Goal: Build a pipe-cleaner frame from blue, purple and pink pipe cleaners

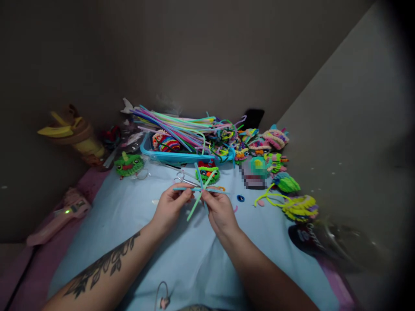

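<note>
My left hand [170, 206] and my right hand [220, 211] meet over a light blue cloth [136, 242]. Both pinch a crossed bundle of pipe cleaners [199, 190], blue and green stems fanning out like a star. Each hand is closed on the stems near the crossing point. Just beyond the bundle lie small scissors [183, 178] and a green woven figure [207, 173] with red and black parts.
A blue tray [181, 156] heaped with long coloured pipe cleaners stands at the back. Finished woven figures [275, 142] crowd the right side, another green one [129, 165] sits left. A pink glue gun [61, 216] lies at far left, a dark bag [317, 242] at right.
</note>
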Motion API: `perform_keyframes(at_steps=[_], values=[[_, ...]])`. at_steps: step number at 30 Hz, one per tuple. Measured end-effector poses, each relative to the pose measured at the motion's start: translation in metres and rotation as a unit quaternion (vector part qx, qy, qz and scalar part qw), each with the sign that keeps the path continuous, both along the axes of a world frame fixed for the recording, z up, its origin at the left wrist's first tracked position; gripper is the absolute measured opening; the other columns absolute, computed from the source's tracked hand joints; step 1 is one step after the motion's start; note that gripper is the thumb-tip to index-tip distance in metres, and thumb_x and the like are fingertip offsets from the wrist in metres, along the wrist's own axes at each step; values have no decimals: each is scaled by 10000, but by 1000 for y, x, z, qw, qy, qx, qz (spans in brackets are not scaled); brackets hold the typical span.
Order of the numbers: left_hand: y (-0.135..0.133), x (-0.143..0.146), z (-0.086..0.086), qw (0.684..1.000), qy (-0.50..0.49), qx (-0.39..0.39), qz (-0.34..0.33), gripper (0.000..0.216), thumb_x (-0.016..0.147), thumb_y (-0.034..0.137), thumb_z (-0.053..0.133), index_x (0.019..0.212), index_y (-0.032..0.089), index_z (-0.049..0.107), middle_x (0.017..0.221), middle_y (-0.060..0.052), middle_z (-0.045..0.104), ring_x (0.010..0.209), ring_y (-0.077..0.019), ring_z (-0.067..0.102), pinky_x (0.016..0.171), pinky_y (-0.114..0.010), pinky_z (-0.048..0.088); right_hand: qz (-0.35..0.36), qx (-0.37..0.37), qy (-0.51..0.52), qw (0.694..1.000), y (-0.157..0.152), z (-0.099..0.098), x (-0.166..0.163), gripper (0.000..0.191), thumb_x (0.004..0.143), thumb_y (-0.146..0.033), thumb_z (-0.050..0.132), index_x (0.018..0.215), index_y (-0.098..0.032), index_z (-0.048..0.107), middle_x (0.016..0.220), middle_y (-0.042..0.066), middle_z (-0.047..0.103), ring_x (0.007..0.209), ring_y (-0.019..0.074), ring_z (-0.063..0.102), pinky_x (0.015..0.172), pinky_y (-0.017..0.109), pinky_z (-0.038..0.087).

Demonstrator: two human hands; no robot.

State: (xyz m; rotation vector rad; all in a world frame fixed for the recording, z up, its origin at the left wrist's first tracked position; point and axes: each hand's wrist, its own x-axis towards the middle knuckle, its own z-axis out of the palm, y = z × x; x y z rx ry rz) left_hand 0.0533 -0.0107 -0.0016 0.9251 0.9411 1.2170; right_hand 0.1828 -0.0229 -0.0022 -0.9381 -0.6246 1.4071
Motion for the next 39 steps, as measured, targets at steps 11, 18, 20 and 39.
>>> perform_keyframes(at_steps=[11,18,20,39], values=[[-2,6,0,997,7,-52,-48,352,662,313,766,983,188,690,801,-28,696,670,-105,571,620,-208,418,-84,-13,-111,990,2,-11,5,175,659,-331,721,633,-169,663,612,-11,638,600,131,553,636,268,428],[1,6,1,987,148,-4,-62,279,669,357,730,856,150,715,650,-9,635,571,-112,513,546,-220,383,-33,18,-64,997,2,-2,3,100,667,-280,707,682,-182,705,643,-4,668,654,141,587,701,280,445],[3,3,0,986,160,-11,-50,276,684,366,714,848,145,713,570,11,590,526,-104,481,516,-214,359,-33,18,-49,998,2,1,4,59,635,-229,709,678,-188,706,652,-11,669,657,131,578,685,265,439],[3,5,10,996,27,-83,-29,253,634,333,780,681,136,630,516,30,552,474,-77,461,471,-197,330,28,-20,-56,998,-3,-1,2,266,582,-292,782,748,-166,618,582,-34,629,520,90,541,537,216,419]])
